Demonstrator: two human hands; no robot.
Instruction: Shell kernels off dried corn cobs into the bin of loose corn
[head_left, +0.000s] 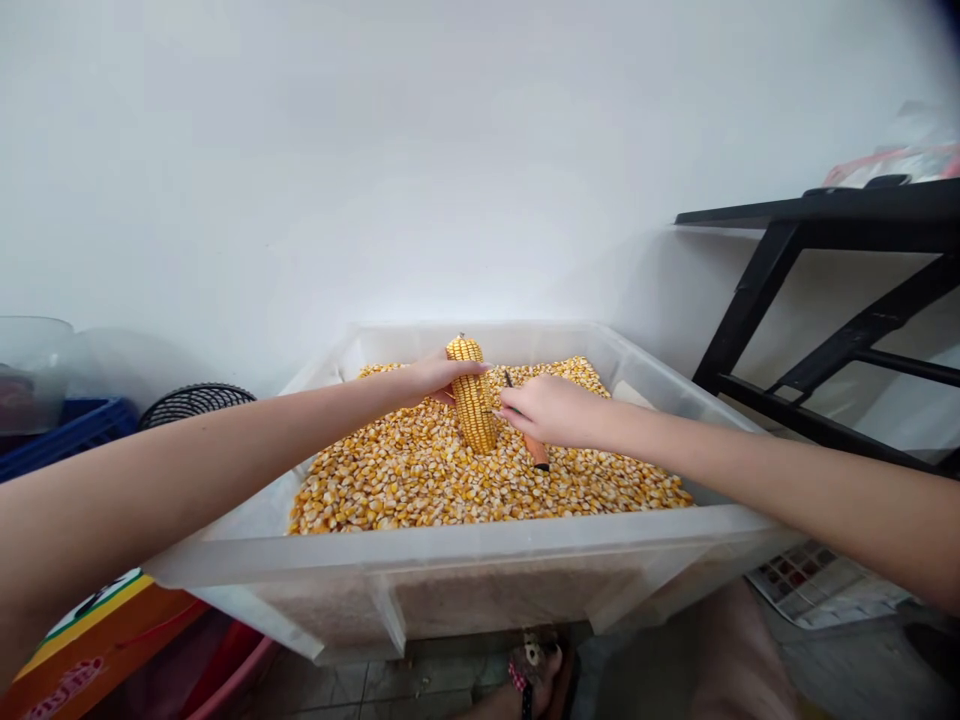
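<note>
Now | left hand (435,378) grips corn cob (472,400) upright above loose kernels (420,480) in clear tub (480,555) | right hand (551,412) just beside cob, closed around orange-handled tool (535,450) | black stand (825,300) right of tub

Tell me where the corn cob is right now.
In the head view, the corn cob stands upright at centre on the loose kernels in the clear bin, held by the left hand.
</note>
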